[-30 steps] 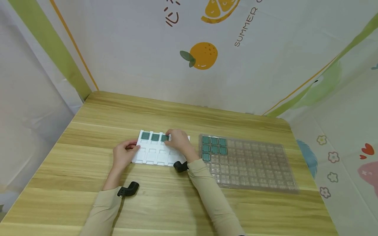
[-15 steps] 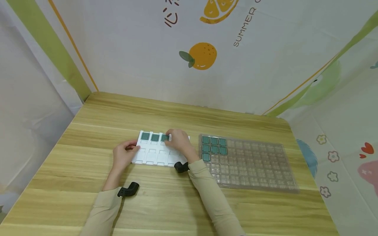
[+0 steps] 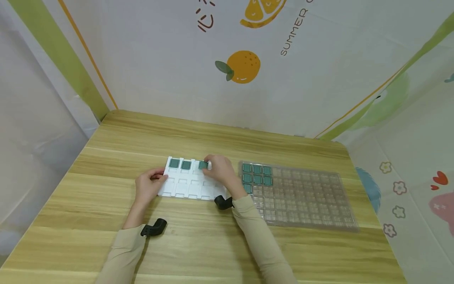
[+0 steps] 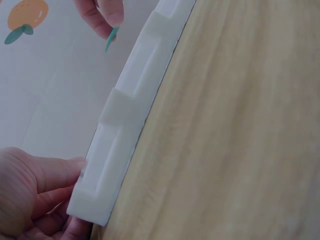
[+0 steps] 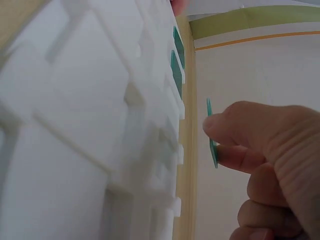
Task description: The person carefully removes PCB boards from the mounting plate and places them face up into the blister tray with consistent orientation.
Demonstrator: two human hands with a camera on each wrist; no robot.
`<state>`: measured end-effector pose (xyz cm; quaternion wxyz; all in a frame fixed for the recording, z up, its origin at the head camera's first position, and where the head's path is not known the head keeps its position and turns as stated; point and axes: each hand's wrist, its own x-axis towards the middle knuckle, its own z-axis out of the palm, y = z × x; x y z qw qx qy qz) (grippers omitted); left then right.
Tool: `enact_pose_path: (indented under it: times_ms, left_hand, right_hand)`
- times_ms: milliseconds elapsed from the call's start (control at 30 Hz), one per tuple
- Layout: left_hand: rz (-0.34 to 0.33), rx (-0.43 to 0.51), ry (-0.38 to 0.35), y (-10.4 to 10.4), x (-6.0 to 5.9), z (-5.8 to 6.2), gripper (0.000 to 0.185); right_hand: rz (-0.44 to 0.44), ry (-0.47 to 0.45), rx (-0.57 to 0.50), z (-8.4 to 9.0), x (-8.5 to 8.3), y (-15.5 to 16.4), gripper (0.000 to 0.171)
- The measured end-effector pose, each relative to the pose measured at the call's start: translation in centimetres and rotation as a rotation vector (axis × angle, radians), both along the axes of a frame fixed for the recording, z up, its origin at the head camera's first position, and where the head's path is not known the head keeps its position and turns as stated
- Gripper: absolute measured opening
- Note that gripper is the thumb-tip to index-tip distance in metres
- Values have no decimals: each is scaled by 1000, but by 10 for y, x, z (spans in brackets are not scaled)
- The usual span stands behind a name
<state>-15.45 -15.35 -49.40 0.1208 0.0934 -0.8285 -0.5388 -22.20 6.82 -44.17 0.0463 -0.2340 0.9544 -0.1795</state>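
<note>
A white plastic tray [image 3: 170, 186] with recessed pockets lies on the wooden table. My left hand [image 3: 149, 185] grips its left edge, thumb on top and fingers beneath, as the left wrist view shows. Between thumb and forefinger my right hand [image 3: 221, 170] pinches a thin green chip [image 3: 202, 165]. In the right wrist view this chip [image 5: 215, 156] is seen edge-on, raised clear of the tray. Two more green chips, one at the far left [image 3: 174, 163] and one beside it [image 3: 186, 165], sit in the tray's back row. My right hand hides the tray's right side.
To the right lies a clear plastic tray [image 3: 305, 197] with many small pockets. Several green chips [image 3: 257, 169] fill its back left corner. Each wrist wears a black camera mount [image 3: 156, 227]. A printed white curtain [image 3: 170, 71] hangs behind the table [image 3: 198, 244].
My right hand has lifted the third chip out of the white tray's back row and moved slightly right with it. My left hand has stayed on the tray's edge.
</note>
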Motion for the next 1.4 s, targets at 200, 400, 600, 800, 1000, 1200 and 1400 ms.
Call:
enact_pose_path:
  times_ms: [200, 400, 600, 800, 1000, 1200, 1400]
  left_hand:
    - [0, 1, 7, 0, 0, 1, 21]
    - [3, 12, 4, 0, 0, 1, 21]
    - [7, 16, -3, 0, 0, 1, 21]
    - [14, 17, -7, 1, 1, 2, 21]
    - [13, 5, 8, 0, 0, 0, 21]
    - [14, 3, 3, 1, 1, 0, 21]
    - [12, 9, 16, 1, 1, 0, 20]
  right_hand:
    - [6, 1, -41, 5, 4, 9, 27]
    - [-17, -35, -51, 5, 8, 17, 28]
    - [-26, -5, -31, 5, 11, 25, 28]
    - [-31, 12, -55, 5, 14, 34, 28]
    - [-62, -2, -63, 7, 21, 45, 30]
    - [-78, 38, -70, 13, 28, 61, 27]
    - [-86, 52, -107, 13, 33, 80, 28]
